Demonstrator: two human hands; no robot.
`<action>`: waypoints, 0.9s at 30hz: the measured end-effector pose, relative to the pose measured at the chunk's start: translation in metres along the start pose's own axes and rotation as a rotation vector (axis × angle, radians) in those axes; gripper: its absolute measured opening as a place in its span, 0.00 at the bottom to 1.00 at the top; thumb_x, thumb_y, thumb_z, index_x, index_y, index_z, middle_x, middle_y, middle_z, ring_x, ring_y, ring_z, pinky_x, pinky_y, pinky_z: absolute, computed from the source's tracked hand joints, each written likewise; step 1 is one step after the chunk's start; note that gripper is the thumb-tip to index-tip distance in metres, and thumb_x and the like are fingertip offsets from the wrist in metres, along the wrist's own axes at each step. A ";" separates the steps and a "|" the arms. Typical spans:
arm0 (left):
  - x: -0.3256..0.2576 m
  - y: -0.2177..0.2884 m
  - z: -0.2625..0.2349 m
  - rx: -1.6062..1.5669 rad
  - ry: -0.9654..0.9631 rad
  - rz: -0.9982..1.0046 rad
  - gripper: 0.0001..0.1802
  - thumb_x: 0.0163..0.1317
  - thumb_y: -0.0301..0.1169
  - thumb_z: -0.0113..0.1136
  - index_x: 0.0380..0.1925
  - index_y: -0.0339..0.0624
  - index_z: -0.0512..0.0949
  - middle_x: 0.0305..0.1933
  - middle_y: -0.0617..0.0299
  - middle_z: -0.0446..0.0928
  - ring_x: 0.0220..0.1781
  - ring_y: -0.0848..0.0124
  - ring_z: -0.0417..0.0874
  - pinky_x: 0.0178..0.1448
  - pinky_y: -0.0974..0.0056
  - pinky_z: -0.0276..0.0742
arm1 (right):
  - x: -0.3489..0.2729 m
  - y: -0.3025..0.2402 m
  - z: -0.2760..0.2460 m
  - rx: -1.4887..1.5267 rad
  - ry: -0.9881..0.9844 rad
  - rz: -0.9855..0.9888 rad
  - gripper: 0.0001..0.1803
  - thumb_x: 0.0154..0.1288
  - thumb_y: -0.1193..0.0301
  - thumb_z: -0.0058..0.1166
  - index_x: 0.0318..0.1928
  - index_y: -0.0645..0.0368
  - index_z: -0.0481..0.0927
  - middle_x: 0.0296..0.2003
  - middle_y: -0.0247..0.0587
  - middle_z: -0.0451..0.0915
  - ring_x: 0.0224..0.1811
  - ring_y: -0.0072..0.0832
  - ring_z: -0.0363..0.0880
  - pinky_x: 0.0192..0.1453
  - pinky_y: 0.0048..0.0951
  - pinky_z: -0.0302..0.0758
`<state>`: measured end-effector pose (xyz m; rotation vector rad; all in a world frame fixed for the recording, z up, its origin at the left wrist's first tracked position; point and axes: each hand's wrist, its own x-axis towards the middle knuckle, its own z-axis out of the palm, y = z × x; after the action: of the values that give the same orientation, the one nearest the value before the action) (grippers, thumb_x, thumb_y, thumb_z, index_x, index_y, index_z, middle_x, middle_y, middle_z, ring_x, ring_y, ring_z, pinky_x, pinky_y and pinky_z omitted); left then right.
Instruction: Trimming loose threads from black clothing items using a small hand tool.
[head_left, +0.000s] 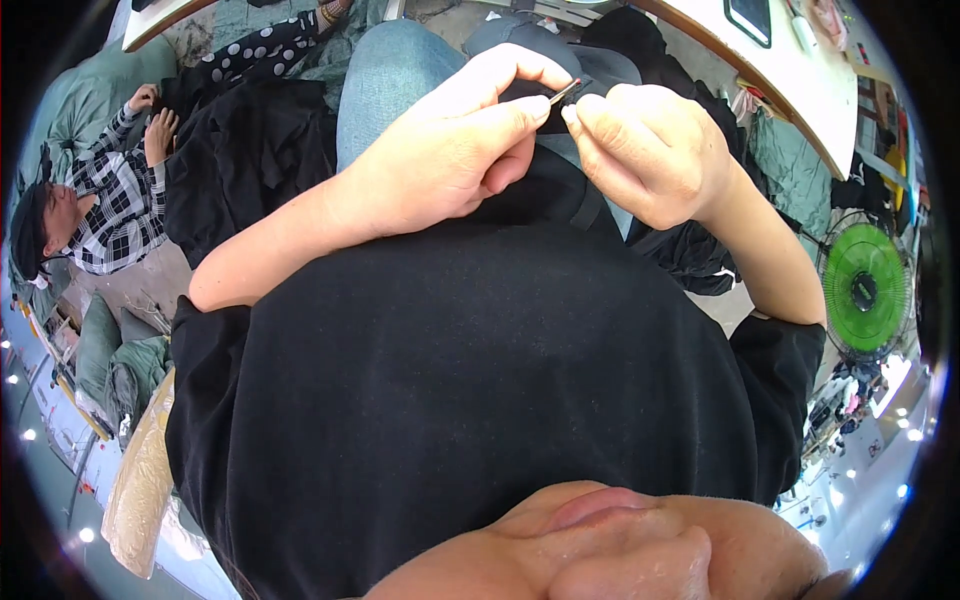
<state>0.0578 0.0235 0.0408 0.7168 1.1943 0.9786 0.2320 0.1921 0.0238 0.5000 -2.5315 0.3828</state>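
Observation:
In front of my chest my left hand is closed, with a small slim metal tool pinched between thumb and forefinger. Its pointed end reaches toward my other hand; whether it is snips or tweezers is too small to tell. Close beside it, my right hand is closed in a pinch, knuckles up. A bit of dark material shows at its fingertips, but what they grip is mostly hidden. Black cloth lies beneath both hands, over my lap, and a blue denim knee shows beyond my left wrist.
At the left a person in a checked shirt sits by heaped black cloth and polka-dot fabric. A white table with a dark-screened device stands at upper right. A green fan is near my right elbow.

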 end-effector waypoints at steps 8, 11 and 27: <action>-0.011 0.004 0.006 -0.027 -0.014 0.024 0.20 0.82 0.38 0.44 0.70 0.53 0.66 0.22 0.70 0.65 0.18 0.84 0.57 0.21 0.76 0.52 | -0.001 -0.008 -0.004 -0.061 0.022 -0.016 0.14 0.47 0.78 0.65 0.38 0.66 0.82 0.31 0.43 0.80 0.25 0.32 0.78 0.27 0.28 0.74; -0.014 0.005 0.007 -0.017 -0.019 0.023 0.21 0.82 0.37 0.43 0.72 0.53 0.65 0.22 0.70 0.65 0.19 0.84 0.58 0.23 0.77 0.53 | 0.000 -0.006 -0.003 -0.090 0.068 -0.076 0.12 0.46 0.79 0.65 0.35 0.67 0.82 0.32 0.43 0.80 0.25 0.30 0.76 0.25 0.27 0.72; -0.019 0.004 0.012 -0.067 -0.014 0.098 0.22 0.83 0.38 0.42 0.73 0.51 0.65 0.23 0.72 0.65 0.20 0.85 0.59 0.25 0.78 0.54 | 0.005 -0.009 -0.008 -0.087 0.074 -0.126 0.08 0.48 0.80 0.64 0.31 0.70 0.83 0.33 0.44 0.81 0.26 0.28 0.78 0.24 0.25 0.73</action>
<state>0.0671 0.0082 0.0555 0.7334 1.1171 1.0880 0.2350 0.1856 0.0347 0.5975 -2.4183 0.2391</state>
